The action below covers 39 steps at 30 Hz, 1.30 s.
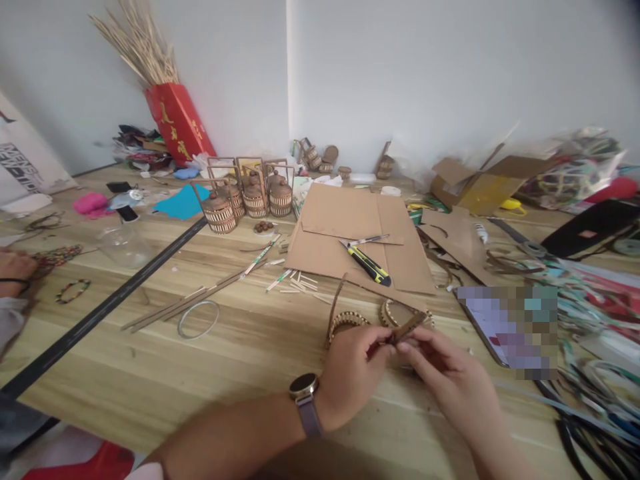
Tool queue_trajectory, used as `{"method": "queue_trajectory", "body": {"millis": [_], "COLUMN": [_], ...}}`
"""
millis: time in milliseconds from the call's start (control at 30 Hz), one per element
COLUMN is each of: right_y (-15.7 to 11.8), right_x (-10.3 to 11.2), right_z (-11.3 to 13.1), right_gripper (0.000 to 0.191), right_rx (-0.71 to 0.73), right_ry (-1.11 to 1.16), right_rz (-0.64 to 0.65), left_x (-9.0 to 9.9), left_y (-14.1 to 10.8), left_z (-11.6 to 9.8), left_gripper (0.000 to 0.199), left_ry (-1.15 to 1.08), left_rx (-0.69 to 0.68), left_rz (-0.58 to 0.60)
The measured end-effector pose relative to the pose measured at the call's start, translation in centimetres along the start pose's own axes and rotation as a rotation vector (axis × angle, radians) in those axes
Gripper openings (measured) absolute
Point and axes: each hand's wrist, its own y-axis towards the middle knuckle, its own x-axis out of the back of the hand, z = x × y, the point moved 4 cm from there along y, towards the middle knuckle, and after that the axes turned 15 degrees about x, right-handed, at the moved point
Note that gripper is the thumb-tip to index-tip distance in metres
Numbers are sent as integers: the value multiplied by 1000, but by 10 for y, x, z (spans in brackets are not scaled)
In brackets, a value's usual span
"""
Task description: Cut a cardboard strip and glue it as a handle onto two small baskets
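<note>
My left hand (357, 367), with a watch on its wrist, pinches a thin brown strip (411, 325) near its end. Fingers of my right hand (447, 373) close on the same strip just to the right. A bent brown strip frame (380, 291) rises behind my hands, its left leg beside a small round basket piece (349, 321) with a pale beaded-looking rim. Another such round piece (400, 312) sits behind my fingertips, partly hidden. Whether the pinched strip joins the frame, I cannot tell.
Beyond my hands, a utility knife (369, 265) lies on a cardboard sheet (355, 207). Several finished small baskets (220, 212) stand at back left. A phone (505, 330) and tangled strips (580, 333) are on the right. A co-worker's hand (17, 272) is far left.
</note>
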Motion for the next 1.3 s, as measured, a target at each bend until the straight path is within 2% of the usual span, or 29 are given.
{"method": "queue_trajectory", "body": {"millis": [233,433,633,967,1300], "right_y": [2,2,1,11,14], "right_x": [2,4,3,0,-3], "right_z": [-4,-3,-8,-3,-3], "right_gripper": [22,15,16,13,11], "right_rx": [18,62,48,89,114], "right_ry": [-2,-41,-29,-2,7], "right_rz": [13,-35,-47,-60,-91], "left_x": [-4,-5,-8,-6,-8], "left_y": [10,14,18,20,22], "left_z": [1,-3,-3,-1,3], "left_gripper": [16,18,15,16,18], "left_ry": [34,-5,45,133,124], "left_rx": [32,-62,-75,-118,-87], "left_rz": [56,130,113,-14,-3]}}
